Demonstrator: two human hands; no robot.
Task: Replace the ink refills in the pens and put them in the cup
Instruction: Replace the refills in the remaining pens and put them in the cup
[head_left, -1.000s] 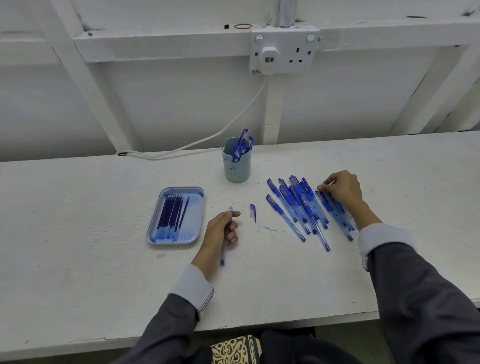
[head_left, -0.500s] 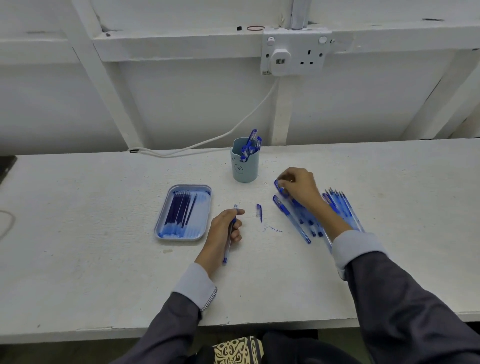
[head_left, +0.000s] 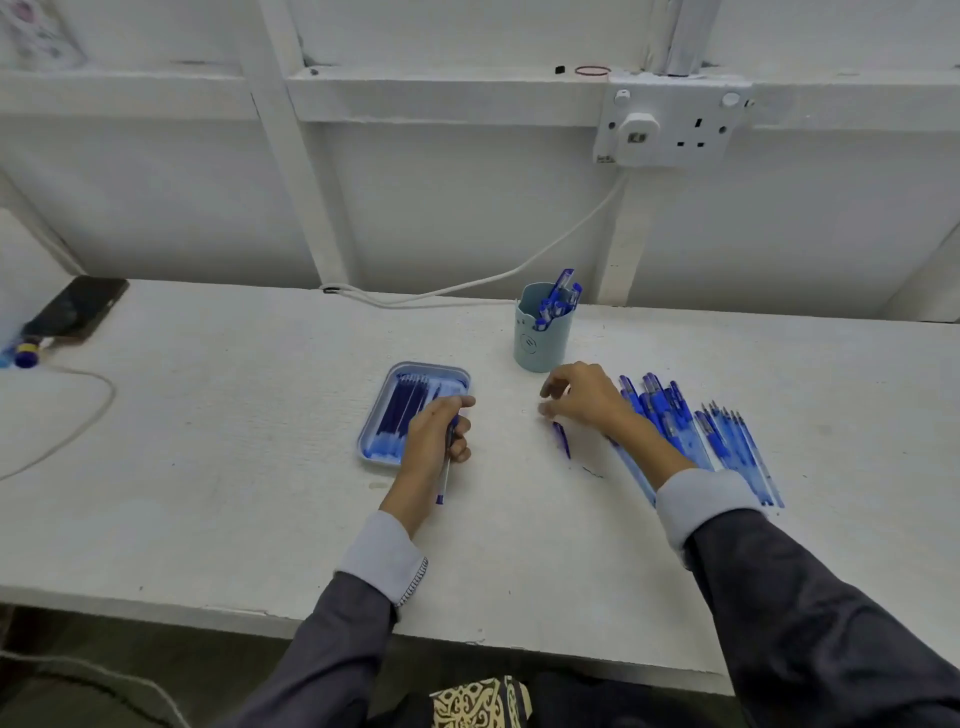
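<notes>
Surface (head_left: 234, 467): white and worn, running along a white panelled wall; it carried everything listed below.
Left hand (head_left: 434, 436): rested on the surface just beside the near right corner of the tray.
Left fingers (head_left: 461, 448): clenched around a single pen (head_left: 444, 478), thumb laid along the top, the pen's lower end sticking out towards the person.
Right hand (head_left: 587, 397): held low between the cup and the pile of pens, palm down.
Right fingers (head_left: 553, 387): released, loosely bent and spread, with nothing seen in them; the tips were blurred.
Blue cap (head_left: 561, 439): lay loose on the surface just below the right fingertips, apart from them.
Ink mark (head_left: 592, 472): a short dark scribble on the surface near the cap.
Cup (head_left: 540, 343): pale blue-green, upright, near the wall, just beyond the right hand; several blue pens (head_left: 558, 301) stood in it, leaning right.
Pile of pens (head_left: 675, 421): lay fanned out on the surface to the right of the right hand, partly under the wrist and cuff.
Tray (head_left: 431, 367): pale blue, flat on the surface left of the cup.
Refills (head_left: 402, 410): dark blue, laid side by side in the tray.
Phone (head_left: 78, 309): dark, at the far left edge.
Wall socket (head_left: 670, 127): one plug in, its white cable (head_left: 467, 283) trailing down to the surface.
</notes>
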